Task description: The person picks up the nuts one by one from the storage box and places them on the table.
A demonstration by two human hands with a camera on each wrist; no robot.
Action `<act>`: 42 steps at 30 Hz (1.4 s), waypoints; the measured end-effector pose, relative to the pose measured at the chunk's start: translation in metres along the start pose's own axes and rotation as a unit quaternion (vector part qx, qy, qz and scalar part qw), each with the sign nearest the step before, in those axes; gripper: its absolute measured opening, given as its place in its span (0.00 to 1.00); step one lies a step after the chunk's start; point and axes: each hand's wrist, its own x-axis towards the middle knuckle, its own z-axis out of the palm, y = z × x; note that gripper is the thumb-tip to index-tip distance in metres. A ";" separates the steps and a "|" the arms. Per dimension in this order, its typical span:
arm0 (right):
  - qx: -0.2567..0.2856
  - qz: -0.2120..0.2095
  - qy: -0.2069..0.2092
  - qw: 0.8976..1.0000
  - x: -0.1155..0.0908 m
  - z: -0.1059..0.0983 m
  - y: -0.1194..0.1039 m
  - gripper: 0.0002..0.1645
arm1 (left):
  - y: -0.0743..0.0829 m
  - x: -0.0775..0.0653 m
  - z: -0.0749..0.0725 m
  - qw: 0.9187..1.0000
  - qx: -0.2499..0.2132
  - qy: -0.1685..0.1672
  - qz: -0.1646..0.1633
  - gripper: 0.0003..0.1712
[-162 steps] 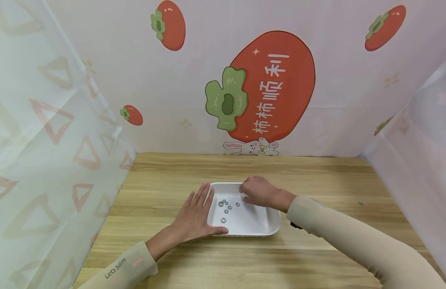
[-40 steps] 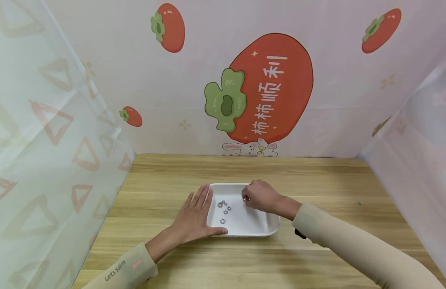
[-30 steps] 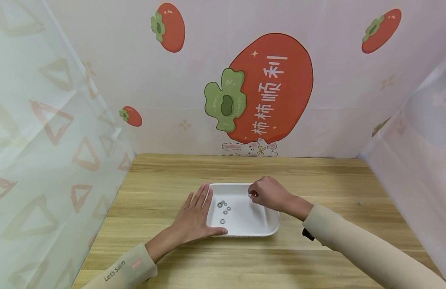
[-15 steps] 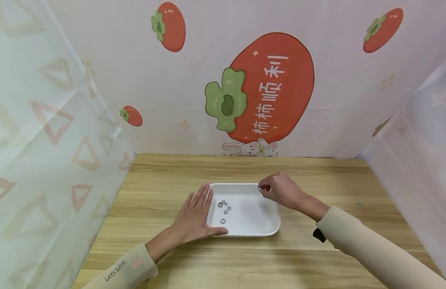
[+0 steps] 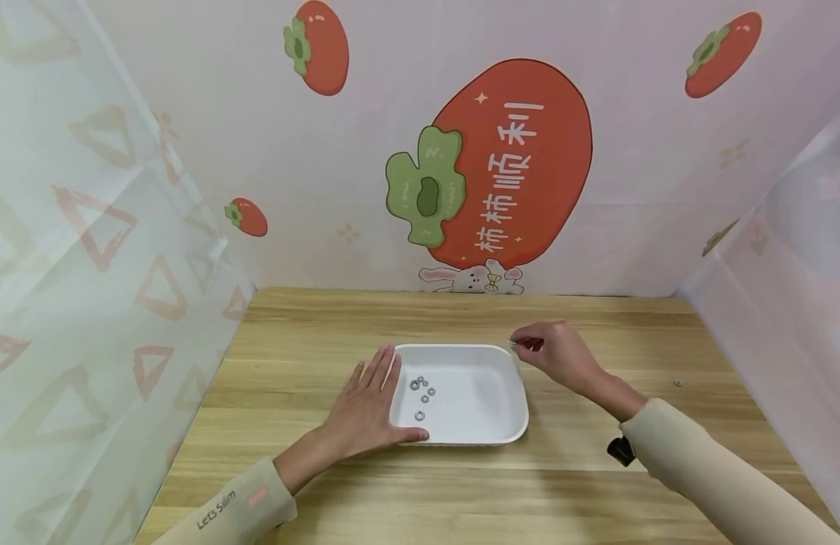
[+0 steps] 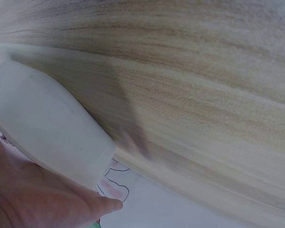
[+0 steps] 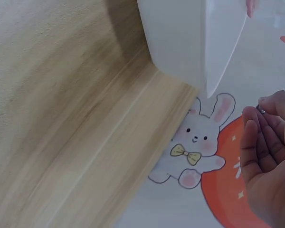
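My left hand (image 5: 365, 409) lies spread along the left side of a white plastic tray (image 5: 474, 401), its thumb over the front rim and its fingertips at the back left corner. Left of centre in the tray lie several small metal nuts (image 5: 420, 415). Just past the tray's back right corner, in the head view, is my right hand (image 5: 559, 354). Its thumb and index finger pinch a small metal nut (image 7: 261, 109), mostly covered by the fingertips. The left wrist view shows the tray's outer wall (image 6: 52, 123) beside the left hand.
Another small metal nut (image 5: 678, 382) lies alone on the wooden table (image 5: 420, 499), far to the right. A printed cloth wall (image 5: 338, 174) stands along the table's back edge, with more cloth on both sides.
A nut that lay near the tray's middle is now in my right hand's pinch. That hand has risen and moved right, out past the back right corner. The left hand has stayed put.
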 end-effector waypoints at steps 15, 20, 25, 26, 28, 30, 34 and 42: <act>0.120 0.154 0.033 0.980 -0.024 -0.015 0.037 0.09 | 0.000 -0.001 -0.002 1.000 -0.001 -0.006 -0.001 0.80; 0.188 0.166 0.028 0.968 -0.033 -0.021 0.047 0.11 | 0.000 0.000 -0.003 1.000 0.002 -0.005 -0.003 0.80; 0.230 0.160 0.033 0.959 -0.044 -0.027 0.055 0.11 | 0.001 -0.001 -0.002 1.000 0.005 -0.005 -0.001 0.80; 0.231 0.162 0.033 0.959 -0.047 -0.028 0.056 0.11 | 0.001 -0.001 -0.002 1.000 0.004 -0.006 -0.001 0.80; 0.232 0.167 0.031 0.958 -0.052 -0.030 0.059 0.11 | 0.001 -0.001 -0.002 1.000 0.005 -0.006 -0.003 0.80; 0.230 0.174 0.028 0.957 -0.057 -0.032 0.061 0.12 | 0.001 -0.002 -0.002 1.000 0.004 -0.008 -0.005 0.80; 0.218 0.185 0.028 0.958 -0.065 -0.035 0.067 0.14 | 0.001 -0.003 -0.001 1.000 0.003 -0.006 -0.004 0.80; 0.204 0.203 0.044 0.957 -0.079 -0.042 0.082 0.18 | 0.001 -0.002 -0.002 1.000 -0.004 -0.008 -0.005 0.80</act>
